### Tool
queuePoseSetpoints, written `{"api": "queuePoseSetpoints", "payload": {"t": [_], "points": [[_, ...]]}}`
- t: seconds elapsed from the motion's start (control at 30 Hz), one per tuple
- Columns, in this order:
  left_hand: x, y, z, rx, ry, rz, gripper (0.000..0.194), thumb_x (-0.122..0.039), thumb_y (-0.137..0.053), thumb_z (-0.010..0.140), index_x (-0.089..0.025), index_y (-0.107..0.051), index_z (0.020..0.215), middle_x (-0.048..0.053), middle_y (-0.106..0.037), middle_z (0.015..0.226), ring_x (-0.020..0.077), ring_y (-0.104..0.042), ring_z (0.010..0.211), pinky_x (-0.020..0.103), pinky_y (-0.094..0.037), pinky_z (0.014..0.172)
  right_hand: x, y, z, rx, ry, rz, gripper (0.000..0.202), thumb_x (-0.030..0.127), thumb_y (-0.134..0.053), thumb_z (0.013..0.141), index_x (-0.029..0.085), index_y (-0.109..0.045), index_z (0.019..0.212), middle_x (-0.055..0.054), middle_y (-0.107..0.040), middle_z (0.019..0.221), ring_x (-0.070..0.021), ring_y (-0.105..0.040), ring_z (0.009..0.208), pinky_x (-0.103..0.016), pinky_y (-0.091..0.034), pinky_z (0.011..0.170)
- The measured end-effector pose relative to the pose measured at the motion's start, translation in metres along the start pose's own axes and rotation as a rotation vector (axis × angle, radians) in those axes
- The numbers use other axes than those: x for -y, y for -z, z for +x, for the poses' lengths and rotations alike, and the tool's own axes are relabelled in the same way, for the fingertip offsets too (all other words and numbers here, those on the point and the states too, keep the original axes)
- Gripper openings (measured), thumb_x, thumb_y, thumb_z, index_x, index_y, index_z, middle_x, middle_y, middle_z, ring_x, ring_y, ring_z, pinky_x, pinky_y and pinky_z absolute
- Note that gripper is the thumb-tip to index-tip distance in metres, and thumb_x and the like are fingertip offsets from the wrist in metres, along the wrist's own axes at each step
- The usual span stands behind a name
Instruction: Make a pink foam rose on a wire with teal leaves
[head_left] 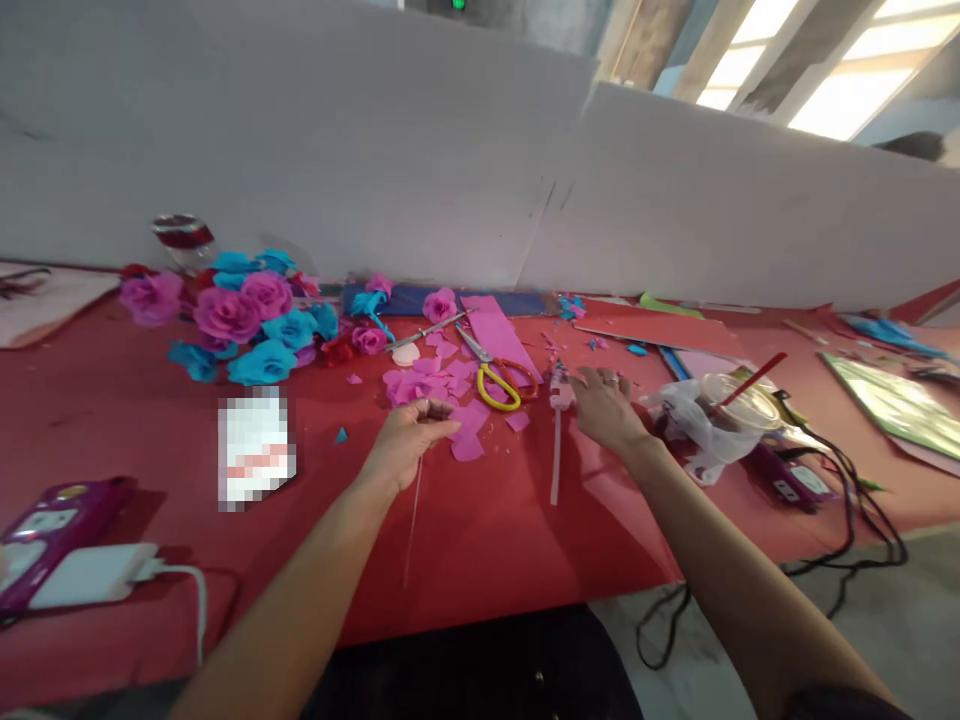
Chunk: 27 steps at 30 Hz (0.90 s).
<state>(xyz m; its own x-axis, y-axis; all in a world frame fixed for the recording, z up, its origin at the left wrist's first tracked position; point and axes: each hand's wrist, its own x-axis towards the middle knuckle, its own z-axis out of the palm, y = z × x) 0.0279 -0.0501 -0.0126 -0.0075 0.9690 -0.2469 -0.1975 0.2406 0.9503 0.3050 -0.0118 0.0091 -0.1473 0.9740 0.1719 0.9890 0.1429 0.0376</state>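
My left hand (412, 435) is closed in a pinch on a thin wire (414, 520) that hangs down over the red table. Cut pink paper petals (427, 382) lie loose just beyond it. My right hand (609, 408) reaches palm down, fingers stretched out, beside what looks like a small glue gun (559, 386) with a translucent glue stick (556, 460) coming out of its back. Whether the fingertips touch it I cannot tell. Between the hands and farther back lie scissors (499, 386) with yellow and orange handles, next to a pink paper strip (499, 335).
Blue, pink and red paper flowers (232, 315) stand bunched at the left. Nearby are a white pixelated item (256, 450) and a purple power strip (64, 515) with a white plug. To the right are a plastic bag (705, 430), a round tub (742, 400) and black cables (851, 500).
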Motion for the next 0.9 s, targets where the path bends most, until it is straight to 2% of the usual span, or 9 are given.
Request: {"api": "queuePoseSetpoints", "payload": {"t": [0.07,0.17,0.27,0.4,0.57,0.67,0.77,0.83,0.9], "points": [[-0.007,-0.002,-0.003,-0.012,-0.057,0.002,0.027,-0.018,-0.079,0.051,-0.015,-0.066,0.075,-0.001,-0.062,0.072,0.0097,-0.055,0.068,0.024,-0.043,0.067,0.027,0.017,0.0,-0.055,0.013,0.087,0.036,0.021,-0.049,0.085,0.02,-0.063,0.118,-0.013,-0.057,0.13,-0.0333,-0.048,0.118,-0.044,-0.037,0.091],[-0.02,-0.006,-0.008,-0.021,-0.087,-0.01,0.029,-0.018,-0.08,0.049,-0.015,-0.066,0.074,-0.001,-0.062,0.072,0.0103,-0.055,0.069,0.025,-0.043,0.069,0.074,0.05,0.001,0.036,0.309,0.476,0.029,0.032,-0.051,0.086,0.024,-0.071,0.106,-0.007,-0.069,0.113,-0.0248,-0.058,0.107,-0.036,-0.039,0.088],[-0.031,-0.009,-0.015,-0.027,-0.111,0.014,0.028,-0.018,-0.079,0.048,-0.016,-0.066,0.073,-0.001,-0.063,0.073,0.011,-0.056,0.069,0.025,-0.043,0.07,0.107,0.076,0.005,0.093,0.319,0.503,0.025,0.034,-0.059,0.079,0.023,-0.073,0.096,-0.006,-0.073,0.1,-0.0265,-0.059,0.102,-0.035,-0.036,0.082],[-0.041,-0.011,-0.02,-0.047,-0.194,0.162,0.02,-0.021,-0.077,0.053,-0.017,-0.067,0.069,-0.001,-0.063,0.07,0.0108,-0.053,0.064,0.024,-0.04,0.063,0.121,0.088,0.01,0.136,0.347,0.376,0.017,0.028,-0.059,0.075,0.022,-0.074,0.081,-0.005,-0.073,0.08,-0.0248,-0.062,0.088,-0.036,-0.032,0.077],[-0.046,-0.011,-0.024,0.014,-0.24,0.26,0.025,-0.029,-0.079,0.055,-0.018,-0.066,0.073,0.001,-0.064,0.074,0.0123,-0.053,0.064,0.024,-0.039,0.059,0.112,0.092,0.01,0.127,0.37,0.406,0.016,0.02,-0.057,0.074,0.021,-0.073,0.072,-0.005,-0.073,0.074,-0.0213,-0.063,0.076,-0.034,-0.034,0.073],[-0.048,-0.012,-0.025,0.023,-0.332,0.218,0.028,-0.036,-0.076,0.065,-0.02,-0.064,0.085,0.001,-0.063,0.083,0.0093,-0.047,0.06,0.023,-0.036,0.055,0.099,0.09,0.009,0.045,0.255,0.708,0.017,0.02,-0.057,0.075,0.02,-0.074,0.074,-0.004,-0.072,0.074,-0.0177,-0.061,0.071,-0.029,-0.037,0.065],[-0.051,-0.014,-0.022,0.007,-0.45,0.006,0.023,-0.043,-0.066,0.078,-0.022,-0.059,0.086,-0.002,-0.061,0.084,0.0053,-0.038,0.052,0.021,-0.03,0.049,0.089,0.079,0.013,-0.144,-0.007,1.161,0.019,0.03,-0.058,0.077,0.018,-0.072,0.073,-0.002,-0.069,0.069,-0.0147,-0.057,0.064,-0.026,-0.038,0.059],[-0.054,-0.016,-0.017,-0.012,-0.467,-0.154,0.025,-0.044,-0.067,0.078,-0.021,-0.057,0.079,-0.003,-0.059,0.081,0.0035,-0.034,0.048,0.021,-0.027,0.046,0.091,0.069,0.017,-0.22,-0.166,1.453,0.021,0.037,-0.063,0.072,0.017,-0.071,0.07,-0.001,-0.066,0.065,-0.0132,-0.054,0.06,-0.025,-0.038,0.056],[-0.058,-0.017,-0.011,-0.022,-0.438,-0.281,0.027,-0.04,-0.074,0.072,-0.019,-0.057,0.073,-0.003,-0.059,0.076,0.0026,-0.034,0.048,0.02,-0.028,0.046,0.097,0.059,0.021,-0.236,-0.27,1.681,0.023,0.039,-0.07,0.065,0.017,-0.071,0.068,0.0,-0.065,0.063,-0.0118,-0.052,0.057,-0.024,-0.038,0.055]]}}
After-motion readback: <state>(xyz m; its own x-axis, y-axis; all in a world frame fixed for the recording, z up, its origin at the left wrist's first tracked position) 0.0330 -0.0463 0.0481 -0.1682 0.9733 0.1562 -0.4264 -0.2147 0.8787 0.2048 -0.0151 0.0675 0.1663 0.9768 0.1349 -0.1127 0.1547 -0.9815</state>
